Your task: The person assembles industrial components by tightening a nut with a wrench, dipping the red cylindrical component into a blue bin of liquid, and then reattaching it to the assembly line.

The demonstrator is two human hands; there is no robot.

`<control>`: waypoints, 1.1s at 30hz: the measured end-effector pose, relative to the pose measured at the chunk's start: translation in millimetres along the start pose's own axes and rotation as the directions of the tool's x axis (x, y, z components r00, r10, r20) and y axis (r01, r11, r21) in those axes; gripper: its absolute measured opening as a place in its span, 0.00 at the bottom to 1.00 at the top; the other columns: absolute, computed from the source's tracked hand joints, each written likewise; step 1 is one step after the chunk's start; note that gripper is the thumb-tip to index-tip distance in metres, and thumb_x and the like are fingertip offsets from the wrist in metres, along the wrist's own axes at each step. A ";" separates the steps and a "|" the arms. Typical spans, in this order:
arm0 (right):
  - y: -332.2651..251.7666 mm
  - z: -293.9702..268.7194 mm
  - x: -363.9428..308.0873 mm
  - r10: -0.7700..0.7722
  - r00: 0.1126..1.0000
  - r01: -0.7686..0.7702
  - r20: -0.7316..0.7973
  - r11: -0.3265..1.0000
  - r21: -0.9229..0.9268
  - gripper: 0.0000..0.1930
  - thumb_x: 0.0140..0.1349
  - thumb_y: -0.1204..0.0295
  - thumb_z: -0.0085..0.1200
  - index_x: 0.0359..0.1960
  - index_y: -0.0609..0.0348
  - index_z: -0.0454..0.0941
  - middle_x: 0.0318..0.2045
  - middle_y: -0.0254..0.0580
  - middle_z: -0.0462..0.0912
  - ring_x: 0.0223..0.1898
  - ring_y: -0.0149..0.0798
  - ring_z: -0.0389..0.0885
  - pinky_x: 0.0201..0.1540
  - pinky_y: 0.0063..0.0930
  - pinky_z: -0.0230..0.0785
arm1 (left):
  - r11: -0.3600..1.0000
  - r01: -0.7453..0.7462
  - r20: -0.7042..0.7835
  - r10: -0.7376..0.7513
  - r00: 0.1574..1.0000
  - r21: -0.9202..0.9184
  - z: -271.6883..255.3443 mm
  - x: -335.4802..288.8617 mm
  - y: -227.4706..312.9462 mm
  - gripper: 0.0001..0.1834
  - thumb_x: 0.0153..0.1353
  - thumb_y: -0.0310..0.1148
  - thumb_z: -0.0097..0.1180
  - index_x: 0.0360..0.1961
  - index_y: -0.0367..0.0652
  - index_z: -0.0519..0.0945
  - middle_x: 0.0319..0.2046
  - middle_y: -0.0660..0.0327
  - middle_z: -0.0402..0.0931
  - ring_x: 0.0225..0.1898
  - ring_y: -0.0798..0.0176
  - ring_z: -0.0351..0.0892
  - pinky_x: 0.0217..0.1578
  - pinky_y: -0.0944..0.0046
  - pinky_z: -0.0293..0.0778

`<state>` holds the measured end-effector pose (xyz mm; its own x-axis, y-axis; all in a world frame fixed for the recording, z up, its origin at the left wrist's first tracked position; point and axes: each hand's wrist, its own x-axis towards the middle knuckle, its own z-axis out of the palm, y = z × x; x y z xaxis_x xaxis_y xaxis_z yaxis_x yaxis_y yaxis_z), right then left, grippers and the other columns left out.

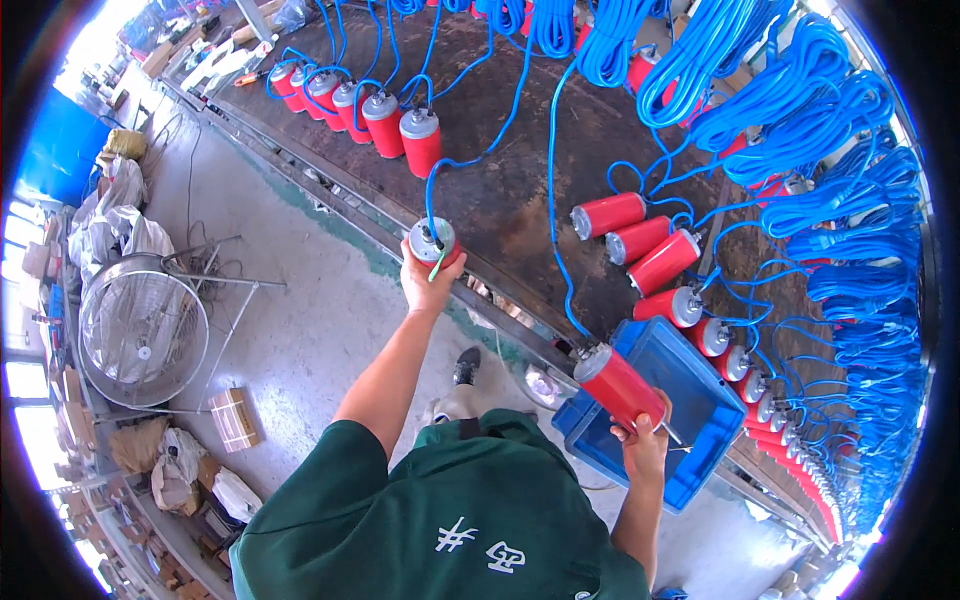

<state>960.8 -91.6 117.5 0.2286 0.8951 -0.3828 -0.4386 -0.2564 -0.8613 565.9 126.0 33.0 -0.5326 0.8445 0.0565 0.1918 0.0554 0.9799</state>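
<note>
My left hand [428, 284] is closed round a red cylinder [432, 240] with a grey metal end cap facing up. A blue cable runs from that cap, and a small green strip shows beside it. To the right, my right hand [645, 440] grips the lower end of another red cylinder [618, 383], which lies tilted over the rim of a blue plastic crate [655, 345]. From its capped upper end a blue cable [552, 200] leads up across the table. A thin metal rod [676, 434] sticks out beside my right hand; its other end is hidden.
Several capped red cylinders [420, 140] stand at the table's far left. More red cylinders [665, 262] lie along its right side, joined to coiled blue cables [820, 85]. On the floor at left are a large fan [143, 330] and a carton [234, 420].
</note>
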 end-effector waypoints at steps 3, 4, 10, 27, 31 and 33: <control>0.5 2.8 -0.3 0.004 1.000 -0.004 0.016 1.000 0.010 0.45 0.60 0.56 0.76 0.72 0.50 0.58 0.59 0.50 0.79 0.45 0.48 0.90 0.37 0.34 0.91 | 0.997 -0.077 -0.091 0.074 0.993 -0.022 -11.2 30.3 -33.7 0.43 0.47 0.34 0.84 0.61 0.44 0.71 0.52 0.59 0.83 0.53 0.59 0.83 0.58 0.57 0.77; 0.7 4.3 -0.2 0.004 1.000 -0.004 0.012 1.000 0.011 0.45 0.60 0.56 0.76 0.72 0.50 0.58 0.59 0.50 0.79 0.45 0.48 0.90 0.37 0.34 0.91 | 0.997 -0.068 -0.113 0.063 0.992 -0.039 -16.3 40.6 -41.3 0.42 0.48 0.31 0.84 0.61 0.44 0.70 0.53 0.60 0.82 0.54 0.62 0.82 0.59 0.58 0.77; 0.1 11.9 -3.9 -0.005 1.000 0.005 -0.012 1.000 0.008 0.46 0.60 0.54 0.76 0.72 0.49 0.58 0.59 0.48 0.78 0.46 0.47 0.90 0.39 0.35 0.90 | 0.994 -0.060 -0.132 0.073 0.989 0.096 -38.0 81.4 -35.1 0.45 0.46 0.40 0.84 0.62 0.45 0.70 0.52 0.56 0.85 0.54 0.53 0.85 0.57 0.53 0.78; 1.1 -10.5 -6.9 0.021 0.999 -0.023 -0.036 0.998 -0.055 0.49 0.58 0.54 0.76 0.74 0.53 0.55 0.57 0.52 0.79 0.43 0.47 0.89 0.36 0.34 0.89 | 0.974 0.219 0.542 -0.217 0.812 0.063 -3.8 -81.4 13.4 0.22 0.67 0.39 0.70 0.53 0.34 0.79 0.43 0.58 0.83 0.47 0.64 0.82 0.51 0.61 0.79; -7.5 9.4 5.7 0.059 0.998 -0.058 -0.001 0.995 -0.082 0.45 0.59 0.59 0.76 0.73 0.55 0.59 0.53 0.49 0.82 0.40 0.41 0.88 0.34 0.29 0.87 | 0.971 0.240 0.897 -0.119 0.426 0.015 26.5 -145.0 79.3 0.32 0.67 0.46 0.71 0.62 0.32 0.78 0.53 0.54 0.83 0.58 0.60 0.82 0.58 0.60 0.79; -4.1 5.8 11.0 0.040 0.999 -0.034 0.036 0.987 -0.156 0.45 0.60 0.58 0.75 0.73 0.55 0.60 0.52 0.48 0.82 0.39 0.39 0.87 0.33 0.27 0.85 | 0.932 0.349 0.909 -0.228 0.350 0.099 47.9 -163.6 89.4 0.37 0.66 0.50 0.70 0.64 0.31 0.74 0.54 0.53 0.82 0.56 0.60 0.82 0.54 0.60 0.79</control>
<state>960.1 -78.6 118.7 0.1798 0.8966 -0.4048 -0.3047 -0.3405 -0.8895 709.6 18.3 102.2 0.5189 0.7670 -0.3774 0.0745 0.3993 0.9138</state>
